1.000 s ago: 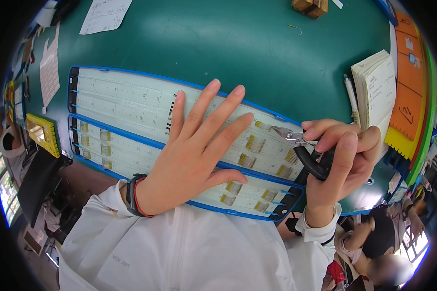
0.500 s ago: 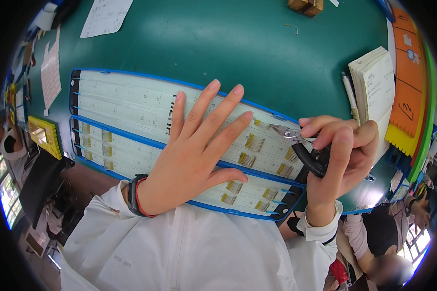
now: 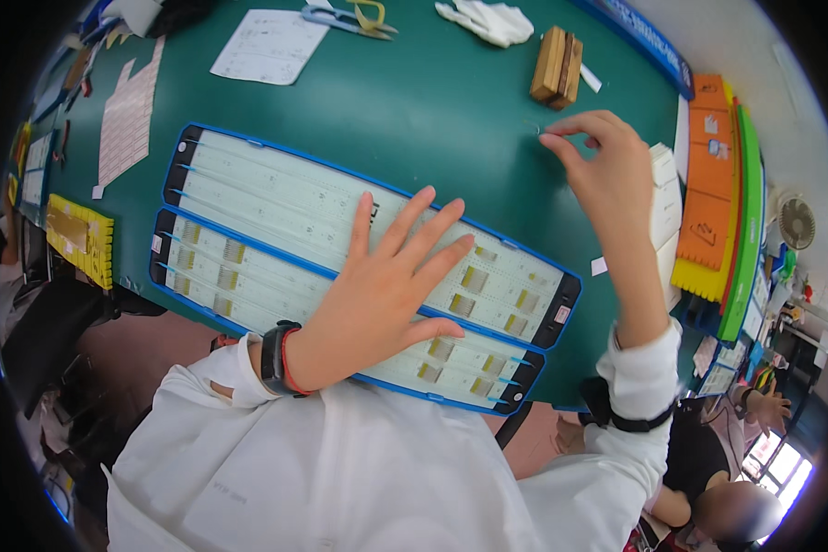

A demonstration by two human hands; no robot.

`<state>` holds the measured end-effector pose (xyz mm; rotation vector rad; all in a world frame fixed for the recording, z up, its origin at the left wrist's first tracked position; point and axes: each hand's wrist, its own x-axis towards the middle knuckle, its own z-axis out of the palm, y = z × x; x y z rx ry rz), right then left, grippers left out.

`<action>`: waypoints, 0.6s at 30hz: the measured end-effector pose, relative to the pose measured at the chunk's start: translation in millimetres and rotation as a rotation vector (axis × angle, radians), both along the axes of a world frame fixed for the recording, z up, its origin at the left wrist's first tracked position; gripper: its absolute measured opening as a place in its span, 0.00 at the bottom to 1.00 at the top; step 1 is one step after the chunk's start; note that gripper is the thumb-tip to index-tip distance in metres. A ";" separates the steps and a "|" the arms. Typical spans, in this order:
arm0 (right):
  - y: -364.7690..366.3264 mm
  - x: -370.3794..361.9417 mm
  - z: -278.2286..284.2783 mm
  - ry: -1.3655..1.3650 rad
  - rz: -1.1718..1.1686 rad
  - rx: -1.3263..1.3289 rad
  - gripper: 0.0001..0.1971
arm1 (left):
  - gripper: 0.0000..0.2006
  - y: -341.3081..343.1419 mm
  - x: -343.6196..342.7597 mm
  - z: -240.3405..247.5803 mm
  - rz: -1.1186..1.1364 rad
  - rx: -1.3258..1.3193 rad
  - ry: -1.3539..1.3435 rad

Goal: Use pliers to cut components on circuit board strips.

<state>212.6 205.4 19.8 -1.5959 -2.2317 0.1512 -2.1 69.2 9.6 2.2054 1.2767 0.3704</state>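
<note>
My left hand (image 3: pixel 377 285) lies flat with its fingers spread across an opened, blue-edged case (image 3: pixel 267 179). Pale lined panels fill the case, and small bundles of thin yellow-and-silver wire pieces (image 3: pixel 475 279) sit in groups at both ends. Part of the middle is hidden under my palm. Beyond the case's far right side, my right hand (image 3: pixel 612 170) is closed in a pinch low over the green table (image 3: pixel 451 120). A thin curved wire (image 3: pixel 535 128) shows at its fingertips, very small and faint. The pliers do not show now.
Past my right hand stands a wooden block (image 3: pixel 554 69). A notebook (image 3: pixel 665 198) and orange boards (image 3: pixel 704 193) line the right. Farther off lie scissors (image 3: pixel 354 20), a written sheet (image 3: pixel 271 46) and white cloth (image 3: pixel 492 20). Another person's hand (image 3: pixel 766 411) shows at lower right.
My right hand has left the case and moved farther out over the table, and the black-handled pliers are gone from view. The left hand stays spread on the case. The view has shifted.
</note>
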 end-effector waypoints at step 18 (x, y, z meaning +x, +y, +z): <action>-124.9 31.2 27.0 -0.016 0.017 -0.153 0.04 | 0.34 -26.9 21.6 13.1 0.099 -0.020 -0.040</action>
